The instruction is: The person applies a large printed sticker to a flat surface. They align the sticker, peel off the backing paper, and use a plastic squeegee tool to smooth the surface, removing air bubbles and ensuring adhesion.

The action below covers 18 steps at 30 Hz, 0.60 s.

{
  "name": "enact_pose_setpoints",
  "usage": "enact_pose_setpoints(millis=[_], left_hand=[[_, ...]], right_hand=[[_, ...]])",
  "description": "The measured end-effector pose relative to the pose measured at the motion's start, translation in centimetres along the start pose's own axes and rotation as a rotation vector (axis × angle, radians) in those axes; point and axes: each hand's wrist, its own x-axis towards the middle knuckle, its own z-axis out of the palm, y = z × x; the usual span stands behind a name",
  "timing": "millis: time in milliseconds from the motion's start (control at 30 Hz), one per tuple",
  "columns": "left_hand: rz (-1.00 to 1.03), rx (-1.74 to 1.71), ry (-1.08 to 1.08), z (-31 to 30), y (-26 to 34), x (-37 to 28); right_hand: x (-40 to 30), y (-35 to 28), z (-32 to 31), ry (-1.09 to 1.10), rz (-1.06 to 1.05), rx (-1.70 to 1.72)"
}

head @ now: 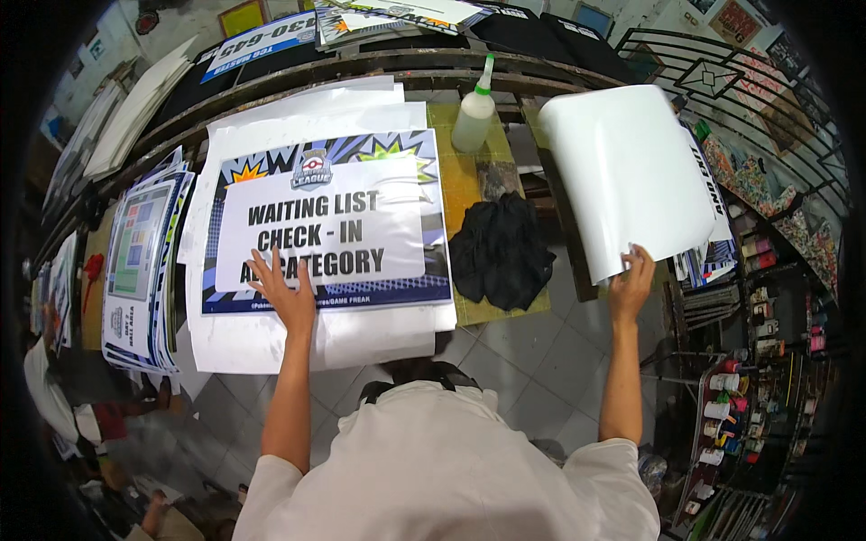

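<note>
My left hand point(285, 291) rests with fingers spread on the lower edge of a printed poster point(325, 295) that bears large writing. This poster lies on several larger white sheets point(311, 345). Off to the right, my right hand point(630, 278) pinches the near corner of a glossy white sheet point(622, 169), which curves along its left side. Its underside is hidden. Between my hands a crumpled black cloth point(502, 251) lies on a yellowish board point(467, 203). Behind the cloth stands a translucent squeeze bottle point(473, 115) with a green collar and nozzle.
Left of the poster is a stack of printed boards point(139, 270). More printed signs point(399, 20) lie beyond the wooden rail point(433, 61). Prints lie partly beneath the glossy sheet's right side. Small paint containers point(720, 409) fill a rack at right. Another person's arm point(154, 514) shows at lower left.
</note>
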Motion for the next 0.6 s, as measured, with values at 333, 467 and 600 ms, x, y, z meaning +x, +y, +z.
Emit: enact_pose_setpoints(millis=[333, 467, 600], left_hand=[[-0.088, -0.199, -0.032, -7.5, 5.1, -11.1], [-0.167, -0.385, -0.085, -8.0, 8.9, -14.2], [-0.208, -0.421, -0.252, -7.7, 12.4, -15.5]], right_hand=[[-10.7, 5.0, -3.2, 0.056, 0.449, 0.059], [-8.9, 7.1, -5.4, 0.009, 0.480, 0.044], [-6.0, 9.8, -5.8, 0.042, 0.528, 0.278]])
